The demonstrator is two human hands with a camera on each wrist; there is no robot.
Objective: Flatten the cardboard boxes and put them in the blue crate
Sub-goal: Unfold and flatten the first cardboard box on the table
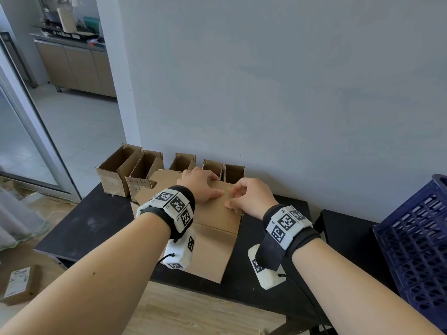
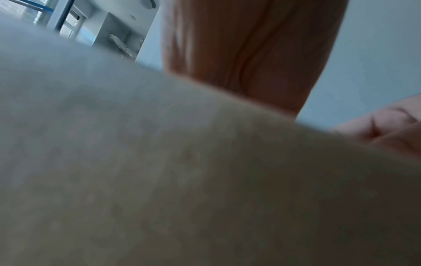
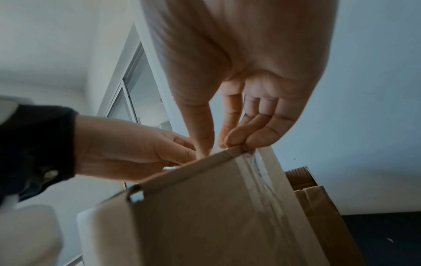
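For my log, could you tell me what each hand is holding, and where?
Right hand pinches the top edge of the cardboard box, beside its tape. Left hand presses flat on top, gripping nothing.

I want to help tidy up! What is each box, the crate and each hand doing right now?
box in hand: on the black table, not yet flat.
left hand: presses on its top.
right hand: pinches its top edge.
five boxes by the wall: upright, open.
blue crate: inside not visible.
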